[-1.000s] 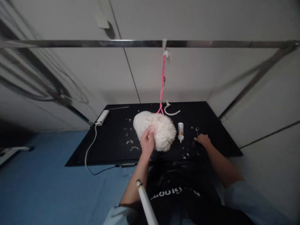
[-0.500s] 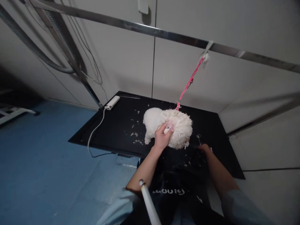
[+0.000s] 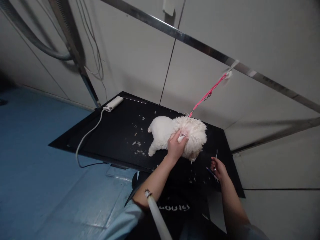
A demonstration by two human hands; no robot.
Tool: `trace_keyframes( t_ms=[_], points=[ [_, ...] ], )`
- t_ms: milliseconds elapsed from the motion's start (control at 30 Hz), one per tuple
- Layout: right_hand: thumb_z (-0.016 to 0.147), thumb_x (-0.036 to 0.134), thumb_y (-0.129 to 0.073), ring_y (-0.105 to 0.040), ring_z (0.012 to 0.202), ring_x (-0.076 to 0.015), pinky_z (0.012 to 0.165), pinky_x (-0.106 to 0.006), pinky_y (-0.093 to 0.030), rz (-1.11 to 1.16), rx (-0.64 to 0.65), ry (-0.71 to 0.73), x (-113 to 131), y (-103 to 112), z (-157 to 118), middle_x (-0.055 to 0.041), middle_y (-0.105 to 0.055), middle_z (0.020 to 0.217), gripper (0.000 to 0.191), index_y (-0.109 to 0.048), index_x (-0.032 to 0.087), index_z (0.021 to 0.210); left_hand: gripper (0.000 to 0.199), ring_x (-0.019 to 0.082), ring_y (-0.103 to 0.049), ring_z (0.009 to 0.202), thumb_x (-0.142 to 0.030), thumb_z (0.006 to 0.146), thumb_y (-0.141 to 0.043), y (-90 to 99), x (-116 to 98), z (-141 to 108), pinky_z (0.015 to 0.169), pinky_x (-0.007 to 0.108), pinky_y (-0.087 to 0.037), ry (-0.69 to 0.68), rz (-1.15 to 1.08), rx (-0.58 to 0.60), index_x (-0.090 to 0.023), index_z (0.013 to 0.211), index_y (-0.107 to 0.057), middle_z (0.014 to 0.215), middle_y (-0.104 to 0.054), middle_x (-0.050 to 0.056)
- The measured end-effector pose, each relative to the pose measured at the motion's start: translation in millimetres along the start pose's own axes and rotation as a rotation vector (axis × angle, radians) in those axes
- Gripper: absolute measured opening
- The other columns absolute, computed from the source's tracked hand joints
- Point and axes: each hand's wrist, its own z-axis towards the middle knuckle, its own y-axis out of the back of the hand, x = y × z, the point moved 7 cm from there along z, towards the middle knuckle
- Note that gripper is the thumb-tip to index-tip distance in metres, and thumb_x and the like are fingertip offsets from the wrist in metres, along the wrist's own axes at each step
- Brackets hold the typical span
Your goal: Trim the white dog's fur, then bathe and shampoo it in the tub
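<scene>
A small white dog [image 3: 162, 131] stands on a black table [image 3: 115, 133], its fluffy head [image 3: 196, 136] toward the right. My left hand [image 3: 176, 146] is closed on the dog's ear, where pink skin shows between thumb and fingers. To the right of the head, my right hand [image 3: 219, 168] is held apart from the dog, fingers curled round a thin metal tool [image 3: 216, 153] that points up. A slim blue-and-white item [image 3: 212, 173] shows under that hand; whether it is part of the same tool I cannot tell. A pink cord [image 3: 208, 92] runs from the dog's neck up to a metal bar.
White clippers [image 3: 114, 103] with a cable lie at the table's back left corner. Tufts of cut fur [image 3: 138, 143] are scattered beside the dog. The metal bar [image 3: 190, 39] crosses above the table, before the wall. A white rod [image 3: 158, 216] sticks up at the bottom.
The view has shifted and tilted. My right hand has turned, so its curled fingers and the metal tool now show clearly. My left hand keeps its hold on the ear.
</scene>
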Motion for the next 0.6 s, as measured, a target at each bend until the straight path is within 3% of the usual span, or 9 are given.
trace_keyframes(
  t_ms=[167, 267, 333, 367, 433, 533, 600],
  points=[
    [0.067, 0.067, -0.063, -0.049, 0.054, -0.0184, 0.055, -0.032, -0.042, -0.437, -0.06, 0.382, 37.9, -3.5, -60.0, 0.0003, -0.05, 0.055, 0.043, -0.057, 0.025, 0.063, 0.04, 0.027, -0.07, 0.104, -0.035, 0.084, -0.076, -7.5, -4.4, 2.9, 0.097, 0.042, -0.056, -0.019, 0.029, -0.009, -0.017, 0.12, -0.072, 0.108, -0.074, 0.012],
    [0.069, 0.063, -0.063, -0.054, 0.058, -0.021, 0.063, -0.034, -0.044, -0.501, -0.193, 0.493, 64.3, 7.3, -88.1, 0.0009, -0.055, 0.059, 0.042, -0.065, 0.025, 0.087, 0.042, 0.028, -0.069, 0.108, -0.034, 0.082, -0.077, -10.9, -3.5, 3.7, 0.099, 0.043, -0.056, 0.004, 0.037, -0.037, -0.017, 0.121, -0.072, 0.112, -0.074, 0.013],
    [0.068, 0.061, -0.063, -0.051, 0.055, -0.0207, 0.061, -0.034, -0.044, -0.431, -0.179, 0.485, 70.7, 9.5, -97.5, 0.004, -0.049, 0.055, 0.049, -0.067, 0.025, 0.102, 0.041, 0.028, -0.069, 0.107, -0.034, 0.083, -0.075, -14.3, -1.9, 3.4, 0.098, 0.043, -0.056, 0.026, 0.021, -0.041, -0.016, 0.12, -0.073, 0.11, -0.074, 0.013],
    [0.068, 0.062, -0.062, -0.048, 0.053, -0.0203, 0.058, -0.034, -0.043, -0.399, -0.125, 0.459, 68.5, 6.0, -100.0, 0.0046, -0.046, 0.054, 0.05, -0.068, 0.025, 0.102, 0.038, 0.028, -0.07, 0.105, -0.033, 0.086, -0.072, -16.1, -0.8, 3.1, 0.097, 0.042, -0.056, 0.039, 0.001, -0.043, -0.016, 0.119, -0.073, 0.108, -0.074, 0.013],
    [0.067, 0.065, -0.058, -0.042, 0.049, -0.0192, 0.051, -0.032, -0.038, -0.366, 0.031, 0.364, 51.0, -9.5, -104.5, 0.0036, -0.042, 0.05, 0.044, -0.07, 0.026, 0.085, 0.032, 0.026, -0.07, 0.104, -0.03, 0.092, -0.062, -18.7, 1.6, 2.6, 0.097, 0.041, -0.056, 0.068, -0.058, -0.066, -0.015, 0.118, -0.075, 0.106, -0.075, 0.013],
    [0.067, 0.067, -0.052, -0.041, 0.049, -0.0169, 0.049, -0.031, -0.035, -0.322, 0.278, 0.207, -0.7, -44.6, -119.9, 0.0001, -0.043, 0.049, 0.044, -0.055, 0.026, 0.053, 0.034, 0.026, -0.07, 0.109, -0.022, 0.092, -0.054, -21.8, 6.2, 2.7, 0.101, 0.041, -0.055, 0.137, -0.16, -0.127, -0.012, 0.116, -0.076, 0.111, -0.075, 0.015],
    [0.07, 0.068, -0.049, -0.043, 0.054, -0.0155, 0.054, -0.03, -0.038, -0.275, 0.477, 0.16, -39.2, -71.6, -137.5, -0.0008, -0.045, 0.052, 0.049, -0.048, 0.024, 0.049, 0.035, 0.026, -0.069, 0.113, -0.018, 0.087, -0.056, -24.5, 10.4, 2.7, 0.105, 0.04, -0.053, 0.218, -0.217, -0.165, -0.011, 0.115, -0.076, 0.116, -0.075, 0.015]
  ],
)
